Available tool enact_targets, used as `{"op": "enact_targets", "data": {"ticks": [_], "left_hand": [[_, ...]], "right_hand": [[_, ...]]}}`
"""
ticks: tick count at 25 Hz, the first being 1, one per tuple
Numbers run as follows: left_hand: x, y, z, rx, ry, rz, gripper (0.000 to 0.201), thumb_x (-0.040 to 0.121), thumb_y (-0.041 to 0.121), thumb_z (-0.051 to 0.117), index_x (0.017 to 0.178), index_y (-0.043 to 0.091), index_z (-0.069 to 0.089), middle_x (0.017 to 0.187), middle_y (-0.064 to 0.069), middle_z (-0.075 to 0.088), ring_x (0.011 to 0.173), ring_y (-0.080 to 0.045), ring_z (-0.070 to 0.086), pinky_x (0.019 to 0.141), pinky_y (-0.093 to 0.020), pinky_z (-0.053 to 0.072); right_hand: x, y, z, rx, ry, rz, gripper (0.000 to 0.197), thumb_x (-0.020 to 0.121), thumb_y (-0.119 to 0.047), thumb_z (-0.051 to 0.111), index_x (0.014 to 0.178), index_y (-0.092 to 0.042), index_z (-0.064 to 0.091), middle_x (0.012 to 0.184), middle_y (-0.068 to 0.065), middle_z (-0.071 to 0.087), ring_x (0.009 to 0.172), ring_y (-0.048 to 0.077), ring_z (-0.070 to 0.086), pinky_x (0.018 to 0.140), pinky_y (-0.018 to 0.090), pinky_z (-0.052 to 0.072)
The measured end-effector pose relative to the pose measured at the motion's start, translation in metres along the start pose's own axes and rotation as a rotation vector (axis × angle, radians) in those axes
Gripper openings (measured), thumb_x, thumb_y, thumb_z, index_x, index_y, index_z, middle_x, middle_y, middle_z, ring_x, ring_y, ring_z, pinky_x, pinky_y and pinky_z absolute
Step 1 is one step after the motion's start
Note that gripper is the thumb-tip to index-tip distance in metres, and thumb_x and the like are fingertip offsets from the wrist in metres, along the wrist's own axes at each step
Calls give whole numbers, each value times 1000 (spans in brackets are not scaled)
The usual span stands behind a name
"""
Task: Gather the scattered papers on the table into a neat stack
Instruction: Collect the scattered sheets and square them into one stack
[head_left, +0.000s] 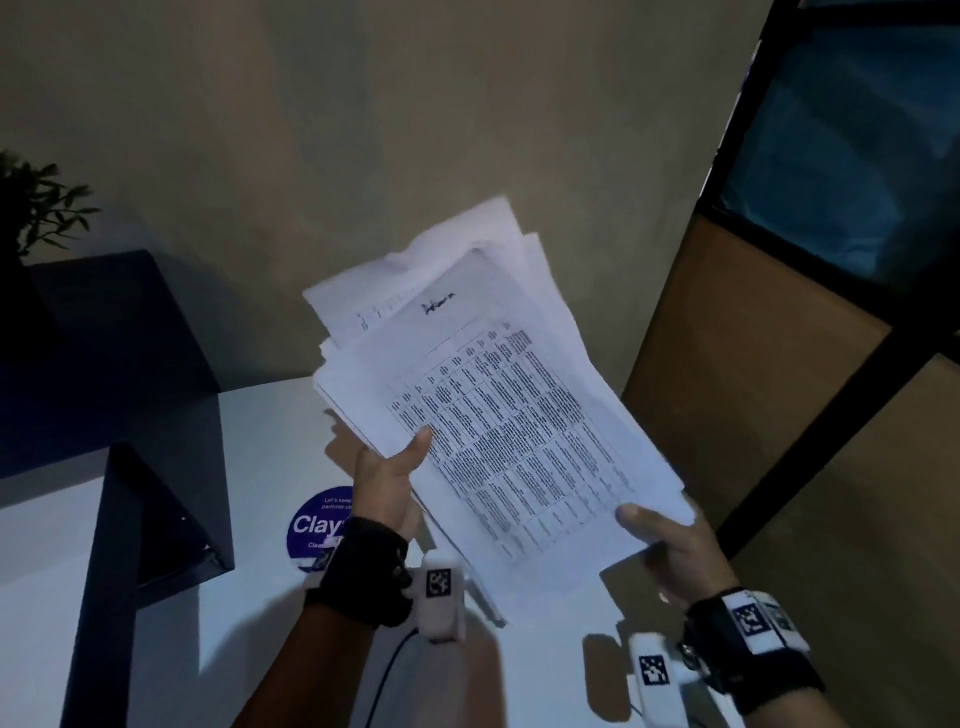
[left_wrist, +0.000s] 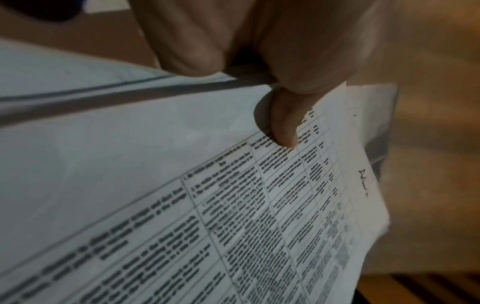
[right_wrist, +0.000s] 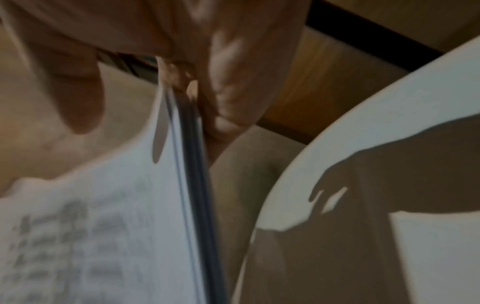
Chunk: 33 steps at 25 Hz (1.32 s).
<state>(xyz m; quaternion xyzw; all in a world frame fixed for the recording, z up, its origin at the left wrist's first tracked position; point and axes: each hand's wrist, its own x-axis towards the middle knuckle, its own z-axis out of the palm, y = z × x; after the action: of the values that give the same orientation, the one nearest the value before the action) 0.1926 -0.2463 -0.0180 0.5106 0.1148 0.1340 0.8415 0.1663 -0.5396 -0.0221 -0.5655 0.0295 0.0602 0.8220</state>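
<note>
White table and a beige wall lie behind both hands. Between the hands, raised off the tabletop, the papers form an uneven sheaf. The left hand pinches the sheaf's left edge, thumb on the printed top sheet. The right hand grips the near corner, thumb on top.

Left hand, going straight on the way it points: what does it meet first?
Probably the beige wall ahead; the papers it grips would touch there before the left hand itself. Depth is unclear.
</note>
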Motion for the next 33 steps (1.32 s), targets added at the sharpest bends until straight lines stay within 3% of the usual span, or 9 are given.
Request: {"op": "enact_targets", "data": {"ticks": [4, 7, 11, 13, 15, 18, 24, 30, 33], "left_hand": [[2, 32, 3, 248, -144, 168, 36, 86, 6, 71, 120, 17, 67, 117, -2, 72, 112, -23, 67, 101, -48, 49], [-11, 41, 25, 323, -247, 161, 33, 88, -3, 64, 121, 4, 65, 108, -5, 75, 101, -22, 71, 95, -50, 53], [-17, 34, 34, 341, -235, 189, 38, 91, 5, 65, 127, 14, 60, 117, -1, 72, 110, -21, 68, 98, -51, 51], [-17, 36, 31, 365, -236, 271, 44, 88, 10, 68, 127, 27, 55, 116, 14, 71, 110, -9, 66, 93, -36, 56], [-21, 32, 25, 384, -219, 321, 54, 86, 9, 71, 125, 36, 46, 113, 25, 67, 108, 3, 63, 88, -22, 53], [-25, 17, 13, 446, -163, 325, 62, 85, 8, 71, 120, 48, 40, 119, 18, 61, 105, 10, 60, 85, -14, 50], [-17, 18, 15, 529, -151, 362, 57, 86, 15, 72, 121, 44, 36, 113, 20, 59, 100, 9, 59, 76, -10, 49], [-4, 23, 14, 440, -140, 334, 61, 83, 15, 74, 123, 41, 36, 110, 24, 63, 103, 4, 63, 84, -21, 53], [-2, 24, 20, 441, -146, 328, 54, 86, 18, 72, 123, 36, 36, 112, 22, 61, 100, 10, 61, 82, -15, 50]], "right_hand": [[20, -45, -10, -191, -133, -119, 71, 73, -22, 78, 136, -33, 49, 123, 9, 68, 95, 27, 72, 78, 36, 58], [34, -47, 21, -573, -126, -140, 91, 62, -54, 85, 139, -35, 43, 122, -11, 65, 110, 12, 62, 100, 42, 49], [38, -36, 53, -484, 12, -278, 51, 88, -15, 71, 126, -35, 44, 121, -22, 58, 105, -14, 58, 101, 30, 44], [40, -32, 59, -417, 65, -312, 50, 89, -5, 67, 117, -40, 44, 114, -21, 61, 97, -15, 61, 93, 24, 49], [40, -18, 61, -432, 77, -328, 65, 87, -8, 71, 126, -46, 36, 121, -19, 59, 109, -8, 59, 98, 26, 50], [36, 3, 61, -404, 109, -266, 90, 78, -11, 79, 147, -22, 22, 128, 1, 60, 119, 17, 60, 102, 48, 50], [34, -5, 70, -390, 145, -462, 71, 83, 14, 64, 138, -12, 26, 116, -9, 55, 101, -10, 60, 85, 16, 54], [36, -12, 68, -302, 30, -477, 81, 81, -15, 69, 149, -14, 26, 127, 3, 60, 116, 14, 62, 90, 32, 55], [35, -21, 78, -230, 62, -626, 83, 79, -12, 65, 145, -5, 15, 129, 5, 50, 114, 9, 61, 87, 25, 54]]}}
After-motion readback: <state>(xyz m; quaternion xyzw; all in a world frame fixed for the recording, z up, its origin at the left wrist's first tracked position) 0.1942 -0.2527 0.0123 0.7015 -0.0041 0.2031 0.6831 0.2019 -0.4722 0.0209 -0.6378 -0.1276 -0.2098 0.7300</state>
